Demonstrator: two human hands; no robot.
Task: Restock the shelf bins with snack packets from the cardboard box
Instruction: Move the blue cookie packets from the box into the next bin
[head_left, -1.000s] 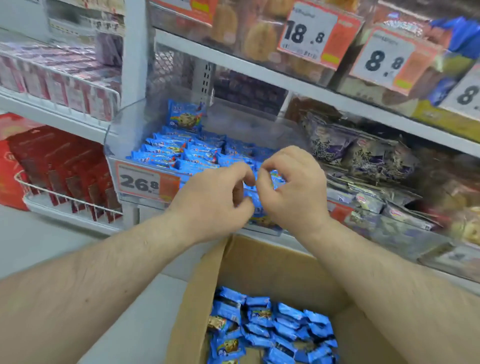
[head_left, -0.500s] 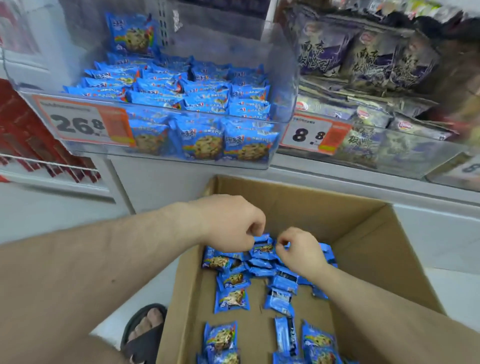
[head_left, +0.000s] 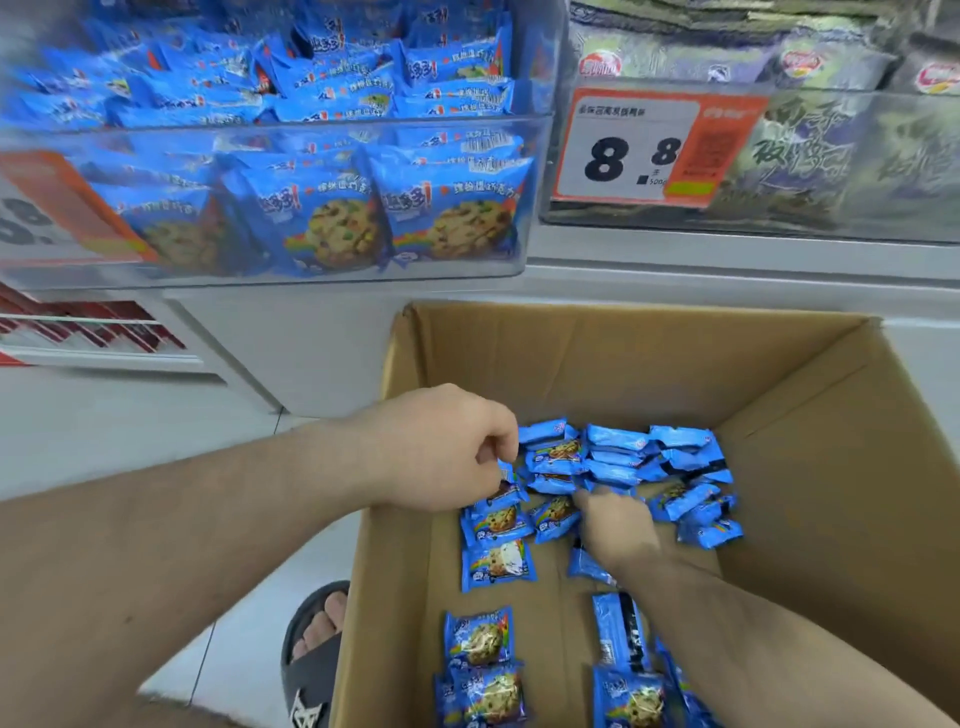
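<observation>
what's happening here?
A person is restocking blue cookie packets. Both hands are down in the cardboard box: the left hand curls its fingers onto packets in the pile, the right hand reaches in beside it. The clear shelf bin above already looks nearly full.

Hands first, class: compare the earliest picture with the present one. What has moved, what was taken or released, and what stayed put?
Both hands dropped from the clear shelf bin into the cardboard box. The left hand now curls onto the blue snack packets at the pile's edge; the right hand reaches into the pile, its grip hidden. The bin remains full, and the 8.8 price tag is unchanged.
</observation>
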